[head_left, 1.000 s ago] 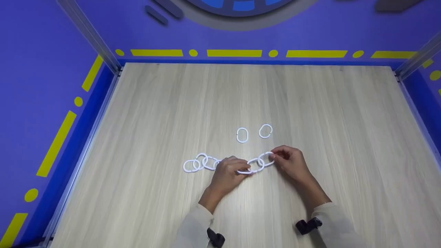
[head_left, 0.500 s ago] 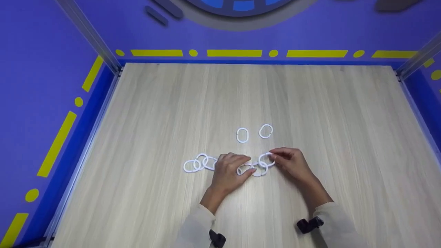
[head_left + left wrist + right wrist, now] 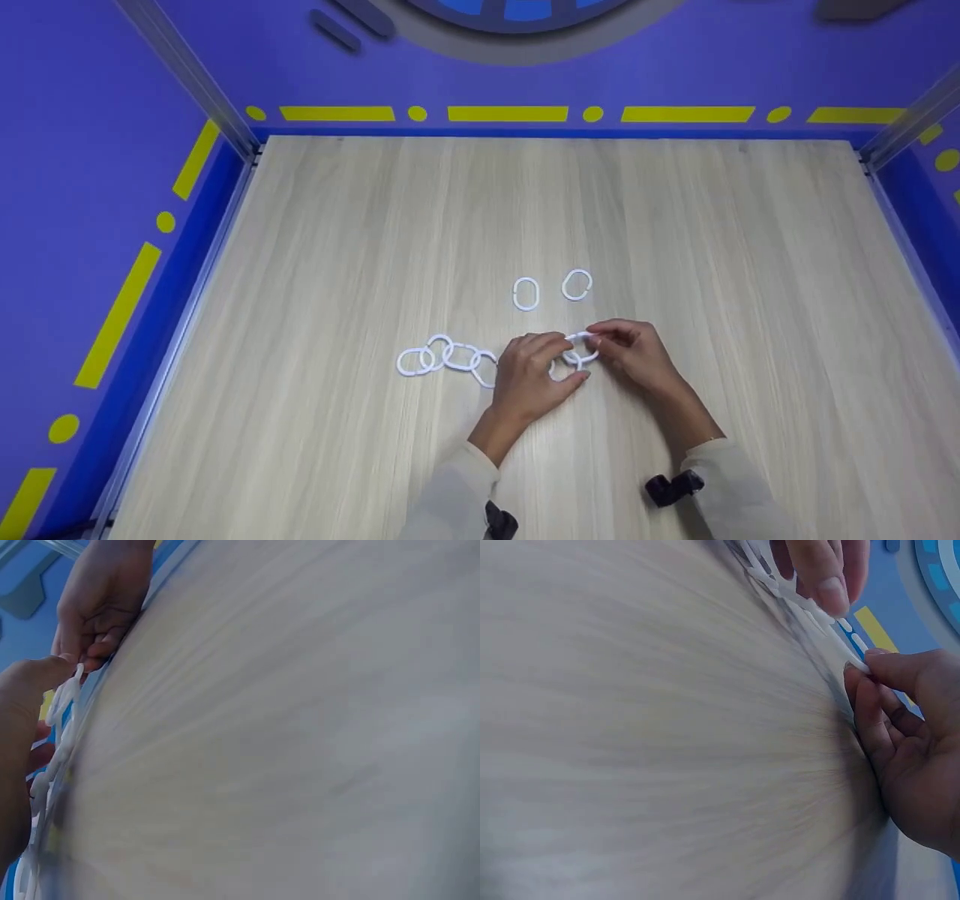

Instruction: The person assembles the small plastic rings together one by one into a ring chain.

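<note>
A chain of white plastic links (image 3: 461, 357) runs across the wooden table, its middle hidden beneath my left hand (image 3: 531, 375). That hand arches over the chain, thumb and fingers apart around the links near the right end. My right hand (image 3: 637, 354) pinches the chain's end link (image 3: 590, 358) between thumb and fingertips. Seen from the right wrist, the pinched link (image 3: 859, 664) is tilted up off the table, and the left fingertips (image 3: 832, 596) hang close to the chain. The left wrist view has the left thumb (image 3: 45, 673) near the right hand's fingers.
Two loose white oval links, one on the left (image 3: 526, 294) and one on the right (image 3: 577, 285), lie beyond the hands, each with a small gap. Blue-purple panels (image 3: 525, 82) with yellow marks border the table (image 3: 360, 225) at the back and sides.
My left hand has loosened its fingers from the chain and slid right along it toward the end link, uncovering more links on the left. The right hand keeps its pinch, nearly still.
</note>
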`<state>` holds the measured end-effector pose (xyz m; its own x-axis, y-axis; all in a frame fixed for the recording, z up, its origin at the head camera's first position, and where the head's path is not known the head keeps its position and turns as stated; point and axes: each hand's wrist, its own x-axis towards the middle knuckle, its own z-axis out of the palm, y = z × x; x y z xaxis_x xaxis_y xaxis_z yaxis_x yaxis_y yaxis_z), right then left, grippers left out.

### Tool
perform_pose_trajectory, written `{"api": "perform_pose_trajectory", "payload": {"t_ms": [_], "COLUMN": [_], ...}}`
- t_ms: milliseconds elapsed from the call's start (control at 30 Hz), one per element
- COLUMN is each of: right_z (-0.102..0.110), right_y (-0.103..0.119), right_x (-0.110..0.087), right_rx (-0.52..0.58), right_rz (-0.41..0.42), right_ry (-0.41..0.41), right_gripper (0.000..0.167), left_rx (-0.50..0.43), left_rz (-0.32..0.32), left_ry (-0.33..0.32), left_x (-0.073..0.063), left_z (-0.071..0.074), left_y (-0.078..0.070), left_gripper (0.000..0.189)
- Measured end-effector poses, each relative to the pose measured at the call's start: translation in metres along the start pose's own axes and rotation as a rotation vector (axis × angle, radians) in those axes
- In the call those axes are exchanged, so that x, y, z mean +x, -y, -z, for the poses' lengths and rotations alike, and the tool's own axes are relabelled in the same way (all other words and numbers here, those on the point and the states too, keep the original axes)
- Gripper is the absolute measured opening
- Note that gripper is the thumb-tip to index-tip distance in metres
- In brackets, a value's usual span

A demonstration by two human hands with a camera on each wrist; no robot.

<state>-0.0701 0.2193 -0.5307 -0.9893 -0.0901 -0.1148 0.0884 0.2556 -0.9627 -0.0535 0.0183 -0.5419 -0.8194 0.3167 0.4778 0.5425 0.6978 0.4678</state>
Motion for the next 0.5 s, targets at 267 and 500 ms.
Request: {"api": "perform_pose_trajectory", "payload": {"t_ms": [267, 500], "right_z": [0.001, 0.001], "right_y": [0.000, -0.002], "right_x": [-0.001, 0.000], "right_rx": [-0.015, -0.019], "right_rz": [-0.006, -0.010], "right_ry": [0.013, 0.031], "right_gripper": [0.021, 0.020], "left_rx": [0.110, 0.066], "left_rz": [0.020, 0.021], "left_ry": [-0.048, -0.028], "left_x": [0.002, 0.001], "left_z": [-0.008, -0.009], "left_y": [-0.010, -0.010], "left_gripper": [0.039, 0.027]}}
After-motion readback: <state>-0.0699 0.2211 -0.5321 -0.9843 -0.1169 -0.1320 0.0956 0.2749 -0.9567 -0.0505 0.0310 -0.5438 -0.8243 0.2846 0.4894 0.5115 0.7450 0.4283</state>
